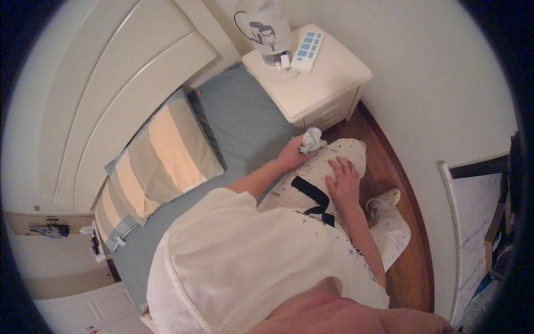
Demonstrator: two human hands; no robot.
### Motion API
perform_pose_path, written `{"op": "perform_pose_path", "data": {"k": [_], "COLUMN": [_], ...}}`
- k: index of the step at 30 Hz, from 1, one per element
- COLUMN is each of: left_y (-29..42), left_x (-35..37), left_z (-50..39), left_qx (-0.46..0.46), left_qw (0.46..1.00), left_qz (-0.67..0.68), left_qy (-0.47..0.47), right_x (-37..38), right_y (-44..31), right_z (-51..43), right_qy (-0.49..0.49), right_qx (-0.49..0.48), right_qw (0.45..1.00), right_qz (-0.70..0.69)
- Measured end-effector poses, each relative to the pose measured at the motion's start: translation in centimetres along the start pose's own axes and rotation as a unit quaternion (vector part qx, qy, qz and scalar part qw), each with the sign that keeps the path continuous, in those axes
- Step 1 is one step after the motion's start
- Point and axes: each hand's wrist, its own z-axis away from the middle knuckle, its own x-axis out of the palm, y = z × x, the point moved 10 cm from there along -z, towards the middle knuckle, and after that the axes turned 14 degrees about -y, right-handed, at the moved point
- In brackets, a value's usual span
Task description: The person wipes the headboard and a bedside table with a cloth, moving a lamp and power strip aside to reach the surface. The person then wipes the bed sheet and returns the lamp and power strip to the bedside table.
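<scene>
My left hand [290,153] holds a crumpled white tissue [312,141] above the bed's edge, close to the front of the nightstand. My right hand [345,180] lies palm down on the leg of the white patterned trousers [300,175], its fingers slightly spread, with nothing in it. Between the two forearms, a black strap [309,190] runs over the trousers. A white top [233,250] covers my torso and hides much of my lap.
On the cream nightstand [333,87] are a lamp with a printed shade [267,31] and a white power strip [308,52] with blue sockets. Striped pillows [171,146] lean toward the headboard [137,83] on the green-grey sheet [238,112]. Brown wooden flooring [413,267] runs along the wall.
</scene>
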Motion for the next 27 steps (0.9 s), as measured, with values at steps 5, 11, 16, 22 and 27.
{"op": "perform_pose_path", "data": {"k": [5, 11, 16, 22, 27], "left_y": [4.7, 13.2, 9.2, -11.5, -14.4], "left_x": [-3.1, 0.6, 1.5, -24.2, -11.9], "left_z": [0.6, 1.3, 4.3, 11.2, 11.1], "left_qx": [0.004, 0.097, 0.092, -0.231, -0.411], "left_qw": [0.994, 0.995, 0.979, 0.928, 0.788], "left_qz": [0.102, 0.034, 0.053, -0.126, -0.400], "left_qy": [0.050, -0.004, -0.175, 0.263, 0.222], "right_x": [0.1, 3.0, 5.7, 7.4, 7.4], "right_y": [0.5, 2.3, 0.5, -0.5, -0.8], "right_z": [-0.3, -2.1, -4.0, -4.6, -4.3], "right_qy": [0.020, 0.046, -0.038, -0.085, -0.116], "right_qx": [0.008, 0.042, 0.085, 0.073, 0.028], "right_qw": [0.995, 0.722, 0.599, 0.467, 0.498], "right_qz": [-0.098, -0.689, -0.795, -0.877, -0.859]}}
